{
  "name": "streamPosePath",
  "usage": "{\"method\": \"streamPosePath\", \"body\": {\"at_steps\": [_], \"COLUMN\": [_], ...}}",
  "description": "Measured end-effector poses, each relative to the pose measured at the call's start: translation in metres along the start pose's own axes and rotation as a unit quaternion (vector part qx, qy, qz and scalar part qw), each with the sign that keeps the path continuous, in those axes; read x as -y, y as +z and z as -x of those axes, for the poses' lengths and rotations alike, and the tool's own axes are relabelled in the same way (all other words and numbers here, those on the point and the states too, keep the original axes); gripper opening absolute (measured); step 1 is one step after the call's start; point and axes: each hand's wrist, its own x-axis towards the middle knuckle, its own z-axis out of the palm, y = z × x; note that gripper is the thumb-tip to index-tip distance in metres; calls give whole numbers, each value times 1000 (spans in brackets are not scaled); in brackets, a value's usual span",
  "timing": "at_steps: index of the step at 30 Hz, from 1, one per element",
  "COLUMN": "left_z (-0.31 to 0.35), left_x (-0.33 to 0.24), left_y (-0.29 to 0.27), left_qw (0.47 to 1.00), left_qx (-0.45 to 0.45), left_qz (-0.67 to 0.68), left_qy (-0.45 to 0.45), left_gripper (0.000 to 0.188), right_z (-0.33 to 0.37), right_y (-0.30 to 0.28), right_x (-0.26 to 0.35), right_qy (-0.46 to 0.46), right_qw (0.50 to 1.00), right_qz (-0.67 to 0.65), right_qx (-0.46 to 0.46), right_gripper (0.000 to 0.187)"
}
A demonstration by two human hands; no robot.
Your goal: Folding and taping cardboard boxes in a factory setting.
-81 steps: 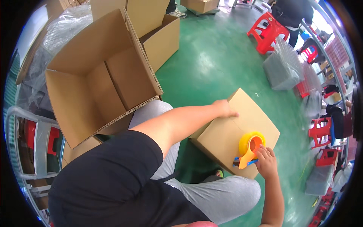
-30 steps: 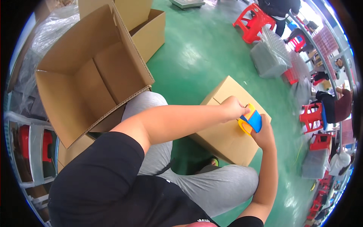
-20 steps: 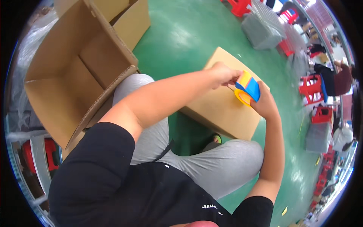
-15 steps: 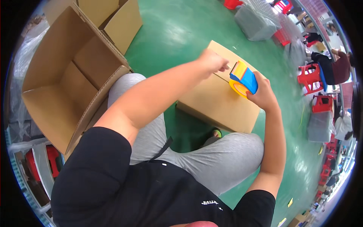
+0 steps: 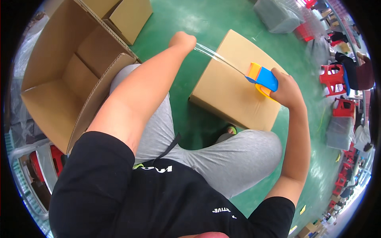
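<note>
My left hand (image 5: 183, 43) is closed on the end of a strip of clear packing tape (image 5: 214, 54). The strip stretches taut from there to a blue and yellow tape dispenser (image 5: 265, 78), crossing over the left edge of a closed cardboard box (image 5: 234, 87). Wrapped round the dispenser's grip is my right hand (image 5: 289, 89), holding it above the right part of the box top. The box stands on the green floor just beyond my knees.
At the left, beside my leg, is a large open cardboard box (image 5: 59, 93), with another box (image 5: 129, 20) behind it. Red stools (image 5: 332, 79), a seated person (image 5: 357, 71) and a plastic-wrapped grey bundle (image 5: 278, 15) line the right side.
My left hand has moved left, away from the dispenser, drawing out a long strip of tape. My right hand and the dispenser have shifted slightly right.
</note>
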Motion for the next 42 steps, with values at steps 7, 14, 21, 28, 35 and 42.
{"method": "streamPosePath", "body": {"at_steps": [7, 14, 21, 28, 35, 42], "left_z": [-29, -47, -46, -61, -98, -53], "left_x": [17, 33, 34, 44, 68, 15], "left_y": [40, 76, 95, 121, 141, 155], "left_qw": [998, 994, 996, 988, 956, 944], "left_qx": [-12, 70, 54, 133, 272, 283], "left_qz": [-58, -13, -20, 28, 84, -17], "left_qy": [-18, -81, -66, -71, -69, -166], "left_gripper": [32, 20, 21, 22, 19, 42], "right_z": [-15, -13, -3, -3, -11, 21], "right_y": [2, 11, 18, 18, 14, 16], "right_x": [6, -1, -8, -11, -12, -46], "right_qy": [15, 9, 0, -24, -36, 9], "right_qw": [999, 1000, 998, 996, 992, 993], "right_qz": [34, -10, -60, -82, -118, -110], "right_qx": [27, 26, 3, -18, -27, -30], "right_gripper": [39, 39, 33, 34, 34, 34]}}
